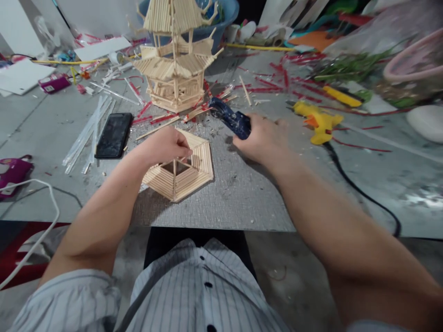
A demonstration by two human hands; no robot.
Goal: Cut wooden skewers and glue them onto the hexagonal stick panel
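Observation:
My left hand point(169, 146) is closed in a pinch over the inner opening of a hexagonal panel point(201, 161) made of thin wooden sticks. What its fingertips grip is hidden. The panel lies on the table near the front edge, with thin spokes crossing its central hole. To the right, my right hand point(265, 138) is wrapped around a dark blue-handled hand tool point(230, 119), which points up and left; its exact kind is unclear. Behind the panel stands a wooden stick pagoda model point(176, 69) with tiered roofs.
A yellow glue gun point(320, 123) with a black cord lies at right. Clear glue sticks point(85, 131) and a black phone point(114, 135) are at left. Red strips point(273, 85) and stick scraps litter the table behind. A blue basin point(224, 18) stands at the back.

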